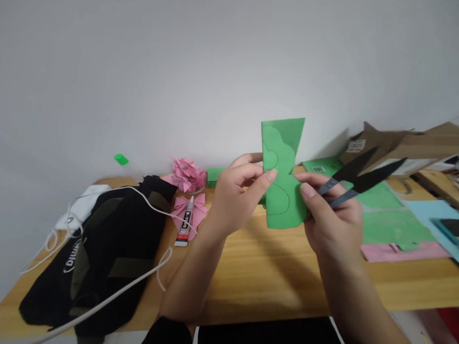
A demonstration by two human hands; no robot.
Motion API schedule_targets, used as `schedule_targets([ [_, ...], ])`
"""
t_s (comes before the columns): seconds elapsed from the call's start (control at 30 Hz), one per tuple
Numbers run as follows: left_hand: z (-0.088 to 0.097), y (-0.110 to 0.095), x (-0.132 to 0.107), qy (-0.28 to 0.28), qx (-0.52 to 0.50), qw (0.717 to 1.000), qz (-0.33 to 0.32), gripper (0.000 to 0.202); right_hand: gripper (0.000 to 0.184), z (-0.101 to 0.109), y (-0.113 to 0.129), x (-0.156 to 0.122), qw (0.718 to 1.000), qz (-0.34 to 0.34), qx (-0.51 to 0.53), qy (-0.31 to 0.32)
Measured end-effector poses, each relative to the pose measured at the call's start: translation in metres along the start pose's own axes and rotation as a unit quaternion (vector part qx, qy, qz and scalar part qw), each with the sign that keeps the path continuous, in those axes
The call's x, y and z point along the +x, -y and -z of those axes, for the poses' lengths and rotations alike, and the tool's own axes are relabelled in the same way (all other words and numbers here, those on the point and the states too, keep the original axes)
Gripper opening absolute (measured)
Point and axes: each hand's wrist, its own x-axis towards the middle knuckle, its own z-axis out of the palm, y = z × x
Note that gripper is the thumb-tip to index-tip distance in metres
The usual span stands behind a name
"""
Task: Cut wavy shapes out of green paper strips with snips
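Note:
A folded sheet of green paper (282, 190), with curved outlines drawn on it and part of its right side cut along a curve, is held upright above the table. My left hand (239, 191) pinches its left edge between thumb and fingers. On the other side, my right hand (331, 211) grips the paper's lower right edge with thumb and forefinger. That same hand also keeps a pair of scissors (360, 180), the dark blades pointing up and right, away from the paper. The scissors' handles are hidden in the palm.
Left lie a black bag (116, 266), a white cable (102, 309), a glue tube (185, 223) on a pink paper piece, and a pink paper flower (188, 174). Right are cardboard boxes (420, 143), green sheets (397, 226) and a light blue sheet (428, 212). Behind rises a wall (211, 67).

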Motion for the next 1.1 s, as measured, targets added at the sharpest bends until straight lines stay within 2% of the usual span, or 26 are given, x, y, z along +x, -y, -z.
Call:
schedule_targets([
  [0.13,-0.001,-0.002,-0.002,-0.016,0.020,1.000,-0.011,0.032,0.010,0.000,-0.001,-0.001,0.997,0.064,-0.034,-0.007],
  [0.23,-0.003,-0.003,-0.003,-0.036,0.033,0.999,-0.017,0.035,0.011,-0.001,-0.001,0.000,0.996,0.081,-0.029,-0.003],
  [0.33,-0.007,-0.003,-0.002,-0.044,0.022,0.999,-0.005,0.041,0.011,0.000,0.000,0.003,0.998,0.063,-0.005,0.012],
  [0.47,-0.013,-0.001,-0.002,-0.045,-0.032,0.998,0.028,0.038,0.008,0.000,0.001,0.008,0.999,-0.011,0.016,0.031],
  [0.63,-0.018,-0.001,-0.002,-0.045,-0.077,0.993,0.077,0.034,0.010,-0.001,0.002,0.011,0.998,-0.065,0.006,0.005],
  [0.8,-0.019,0.000,-0.001,-0.049,-0.086,0.992,0.079,0.034,0.012,-0.005,0.003,0.013,0.998,-0.065,0.027,-0.009],
  [0.93,-0.018,0.002,0.000,-0.053,-0.065,0.995,0.060,0.033,0.017,-0.004,-0.004,0.012,0.997,-0.072,0.005,-0.023],
  [1.03,-0.016,0.004,0.000,-0.055,-0.012,0.998,0.023,0.035,0.021,-0.002,-0.011,0.011,0.997,-0.043,-0.043,-0.040],
  [1.1,-0.015,0.006,0.001,-0.051,-0.007,0.998,0.039,0.036,0.022,-0.002,-0.013,0.009,0.998,-0.009,-0.058,-0.034],
])
